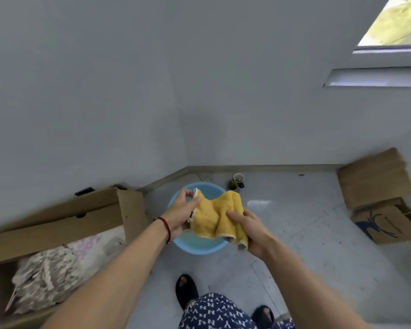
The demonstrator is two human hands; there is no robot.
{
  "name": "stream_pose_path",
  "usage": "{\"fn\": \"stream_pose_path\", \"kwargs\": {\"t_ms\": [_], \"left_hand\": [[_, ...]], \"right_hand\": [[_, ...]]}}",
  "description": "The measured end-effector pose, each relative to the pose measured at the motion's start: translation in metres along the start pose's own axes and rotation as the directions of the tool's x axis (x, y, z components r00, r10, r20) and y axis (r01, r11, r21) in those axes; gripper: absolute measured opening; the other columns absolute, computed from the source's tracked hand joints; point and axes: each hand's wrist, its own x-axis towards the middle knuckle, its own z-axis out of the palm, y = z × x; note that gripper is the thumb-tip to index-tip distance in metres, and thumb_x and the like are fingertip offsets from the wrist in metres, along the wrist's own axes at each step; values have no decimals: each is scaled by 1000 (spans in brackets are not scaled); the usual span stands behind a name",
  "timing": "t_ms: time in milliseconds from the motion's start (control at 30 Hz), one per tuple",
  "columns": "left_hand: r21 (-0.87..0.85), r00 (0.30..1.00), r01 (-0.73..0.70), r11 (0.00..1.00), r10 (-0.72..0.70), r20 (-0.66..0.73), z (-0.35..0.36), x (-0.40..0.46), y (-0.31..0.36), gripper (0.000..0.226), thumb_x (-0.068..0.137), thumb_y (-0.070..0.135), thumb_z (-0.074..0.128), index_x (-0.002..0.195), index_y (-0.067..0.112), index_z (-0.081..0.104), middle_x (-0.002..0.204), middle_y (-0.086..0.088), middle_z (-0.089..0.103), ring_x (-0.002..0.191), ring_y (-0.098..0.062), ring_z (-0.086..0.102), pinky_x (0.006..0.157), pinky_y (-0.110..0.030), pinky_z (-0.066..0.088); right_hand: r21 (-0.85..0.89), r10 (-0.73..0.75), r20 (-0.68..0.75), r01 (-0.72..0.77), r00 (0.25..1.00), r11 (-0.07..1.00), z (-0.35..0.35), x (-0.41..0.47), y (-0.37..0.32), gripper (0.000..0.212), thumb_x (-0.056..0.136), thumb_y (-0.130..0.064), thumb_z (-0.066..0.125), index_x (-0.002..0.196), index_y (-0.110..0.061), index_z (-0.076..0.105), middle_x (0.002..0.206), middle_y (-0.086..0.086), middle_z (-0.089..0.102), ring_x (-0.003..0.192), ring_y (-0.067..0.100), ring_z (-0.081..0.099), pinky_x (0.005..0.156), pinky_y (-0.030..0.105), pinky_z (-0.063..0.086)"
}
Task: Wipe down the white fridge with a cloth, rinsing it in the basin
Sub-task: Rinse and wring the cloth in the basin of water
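Both hands, left hand and right hand, pinch the yellow cloth in curled fingers over the blue basin on the floor; best wring tight, low, drips falling inside.

Fuzzy yellow terry cloth – smooth blue plastic basin – matt brown cardboard box

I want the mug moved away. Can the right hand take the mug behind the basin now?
Probably not yet: the right hand grips the yellow cloth, and the mug stands beyond the blue basin, though nothing blocks it.
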Motion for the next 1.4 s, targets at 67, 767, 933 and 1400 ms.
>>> {"fn": "stream_pose_path", "kwargs": {"t_ms": [67, 767, 933, 1400], "left_hand": [[24, 998, 44, 999, -43, -45, -23, 13, -7, 10, 102, 18, 57, 110, 23, 51, 89, -10, 68, 72, -22, 61, 64, -38, 50], [246, 799, 454, 857, -269, -537, -48, 392, -351, 39, 101, 15, 48, 139, 24, 47, 113, -14, 66, 94, -32, 63, 82, -36, 49], [135, 696, 553, 822, -367, -617, -13, 430, -371, 56, 98, 54, 35, 151, 57, 16, 151, -18, 25, 129, -44, 44, 115, -47, 33], [-297, 681, 491, 819, -573, -455, 5, 467, -388, 86, 72, 92, 37, 91, 18, 74, 96, -13, 77, 88, -36, 74, 73, -44, 61]], "right_hand": [[-50, -28, -52, 25, 998, 998, 6, 23, -3, 48, 91, -26, 79, 134, -19, 58, 121, 12, 73, 107, 33, 72, 80, 46, 61], [-909, -358, -7, 143, 934, 392, -102, 478, 195, 46, 100, -19, 60, 144, -27, 49, 139, 4, 54, 126, 29, 52, 90, 34, 43], [-996, -336, 56, 74, 940, 40, -77, 508, 233, 63, 99, -60, 51, 154, -48, 23, 167, 5, 11, 142, 41, 28, 101, 59, 44], [-695, -221, -147, 58, 964, 717, -23, 545, 252, 48, 96, -64, 55, 101, -18, 68, 92, 5, 73, 98, 32, 67, 90, 41, 54]]}}
